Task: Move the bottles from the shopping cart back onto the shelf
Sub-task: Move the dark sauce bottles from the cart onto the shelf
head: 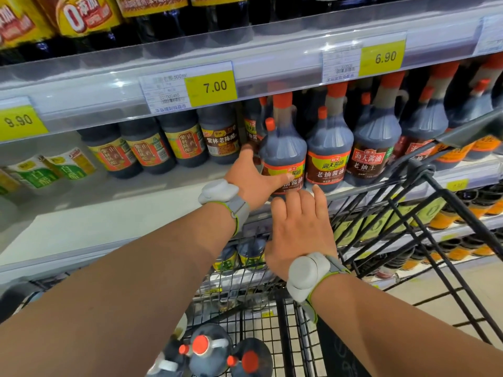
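Both forearms are bare; each wrist wears a rounded grey plastic device (217,191) on a grey, green-edged strap (335,265).

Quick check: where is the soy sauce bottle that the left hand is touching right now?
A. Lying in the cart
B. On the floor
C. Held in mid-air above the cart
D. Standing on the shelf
D: the soy sauce bottle stands upright at the shelf edge, left hand wrapped around its side.

Dark bottle (283,151) with red cap, yellow price tags (211,87), black cart (424,202)
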A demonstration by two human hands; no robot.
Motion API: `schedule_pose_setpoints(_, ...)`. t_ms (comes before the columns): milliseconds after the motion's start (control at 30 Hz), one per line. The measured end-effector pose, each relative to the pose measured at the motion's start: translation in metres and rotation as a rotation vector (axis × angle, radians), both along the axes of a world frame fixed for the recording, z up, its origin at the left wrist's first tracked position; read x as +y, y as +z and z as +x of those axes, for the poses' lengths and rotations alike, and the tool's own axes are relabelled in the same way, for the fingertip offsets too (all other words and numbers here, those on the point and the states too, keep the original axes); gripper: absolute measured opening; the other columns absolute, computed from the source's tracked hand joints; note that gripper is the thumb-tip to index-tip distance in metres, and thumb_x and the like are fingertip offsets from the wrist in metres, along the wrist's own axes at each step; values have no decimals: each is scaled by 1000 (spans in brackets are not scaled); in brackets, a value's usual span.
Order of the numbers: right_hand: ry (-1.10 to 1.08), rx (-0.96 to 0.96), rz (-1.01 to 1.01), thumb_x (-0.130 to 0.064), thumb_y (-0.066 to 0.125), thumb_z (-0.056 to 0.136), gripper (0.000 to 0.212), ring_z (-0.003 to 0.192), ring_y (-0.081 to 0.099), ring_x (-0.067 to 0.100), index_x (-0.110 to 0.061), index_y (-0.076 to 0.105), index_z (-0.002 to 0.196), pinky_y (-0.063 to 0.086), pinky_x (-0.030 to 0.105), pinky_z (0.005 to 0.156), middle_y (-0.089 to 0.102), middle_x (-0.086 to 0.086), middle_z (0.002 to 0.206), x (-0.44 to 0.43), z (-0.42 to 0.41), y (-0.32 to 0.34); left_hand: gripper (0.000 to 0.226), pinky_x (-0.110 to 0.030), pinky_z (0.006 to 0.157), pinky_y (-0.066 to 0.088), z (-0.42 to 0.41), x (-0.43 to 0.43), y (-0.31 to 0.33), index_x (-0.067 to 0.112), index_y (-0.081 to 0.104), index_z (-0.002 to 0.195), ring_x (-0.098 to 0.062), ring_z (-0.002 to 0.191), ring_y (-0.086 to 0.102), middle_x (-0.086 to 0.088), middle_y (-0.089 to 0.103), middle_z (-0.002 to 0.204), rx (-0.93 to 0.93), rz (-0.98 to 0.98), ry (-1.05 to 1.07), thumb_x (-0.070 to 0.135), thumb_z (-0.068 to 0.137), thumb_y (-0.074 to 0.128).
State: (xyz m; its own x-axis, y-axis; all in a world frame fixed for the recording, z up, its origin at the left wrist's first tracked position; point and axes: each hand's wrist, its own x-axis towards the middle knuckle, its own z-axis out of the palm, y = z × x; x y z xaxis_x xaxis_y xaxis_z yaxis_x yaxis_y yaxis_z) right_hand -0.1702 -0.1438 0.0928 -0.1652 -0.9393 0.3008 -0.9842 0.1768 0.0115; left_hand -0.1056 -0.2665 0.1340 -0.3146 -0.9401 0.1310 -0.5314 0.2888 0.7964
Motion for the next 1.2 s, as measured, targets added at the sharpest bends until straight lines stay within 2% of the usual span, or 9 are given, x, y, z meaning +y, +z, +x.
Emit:
schedule_pose_setpoints(67, 7, 7, -1, -43, 67, 63, 62, 116, 44, 40, -11, 47, 112, 16, 58, 118, 48, 12, 114, 0, 0, 1, 86, -27, 96, 46, 7, 2, 2, 19, 43, 144, -16, 117, 59, 6, 59, 126, 20, 12, -25, 39, 74, 89)
schedule_pose_setpoints(200, 4, 21, 20, -47, 59, 69, 62, 121, 41, 39, -11, 46, 118, 12, 58, 119, 47, 11, 119, 4, 1, 5, 78, -41, 106, 49, 35, 11, 2, 25, 42, 148, -19, 122, 60, 2, 56, 133, 77, 52, -76, 38, 82, 81)
schedule_pose_setpoints(267, 0, 24, 3, -51, 55, 70, 63, 122, 41, 38, -11, 48, 118, 11, 57, 120, 48, 11, 120, 4, 2, 8, 77, -39, 112, 44, 55, 19, -1, 28, 39, 151, -17, 133, 53, 3, 54, 145, -31, -15, -140, 39, 85, 77)
schedule_pose_setpoints(367, -13, 9, -19, -56, 53, 70, 67, 124, 40, 38, -10, 50, 118, 11, 57, 120, 49, 11, 120, 5, 1, 9, 76, -20, 116, 24, 81, 31, -2, 32, 29, 158, -15, 147, 34, 3, 39, 160, -290, -159, -235, 40, 93, 68)
schedule_pose_setpoints(500, -13, -20, -17, -62, 46, 75, 69, 131, 39, 35, -15, 51, 125, 9, 55, 121, 51, 8, 129, 7, 6, 13, 83, -32, 126, 11, 117, 44, -6, 36, 14, 161, -15, 158, -1, 12, 13, 170, -437, -145, -331, 52, 94, 61)
schedule_pose_setpoints(600, -14, -86, -40, -63, 43, 79, 75, 138, 36, 31, -17, 46, 137, 7, 56, 121, 50, 6, 139, 8, 8, 14, 87, -41, 128, 8, 133, 50, -13, 40, 8, 161, -16, 157, -11, 14, 2, 170, -525, -175, -353, 58, 92, 59)
schedule_pose_setpoints(800, 156, -110, -26, -62, 44, 81, 89, 153, 9, 34, -17, 25, 156, 9, 59, 121, 22, 13, 164, 35, 37, -9, 97, -48, 127, -7, 160, 73, -35, 39, -5, 160, -23, 156, -17, 8, -12, 171, -661, -369, -320, 71, 88, 50)
schedule_pose_setpoints(967, 200, -196, 21, -64, 41, 80, 93, 154, -2, 31, -24, 11, 159, 7, 58, 122, 3, 11, 167, 55, 52, -20, 101, -51, 127, -5, 183, 100, -51, 33, -6, 162, -30, 157, -15, 1, -14, 171, -695, -462, -327, 72, 85, 46)
schedule_pose_setpoints(1200, 183, -313, 278, -72, 46, 80, 95, 154, -7, 28, -46, -8, 154, 8, 54, 123, -13, -4, 166, 104, 54, -67, 104, -40, 127, 0, 206, 137, -86, 39, -17, 159, -20, 155, -23, 6, -22, 169, -654, -264, -439, 70, 85, 49)
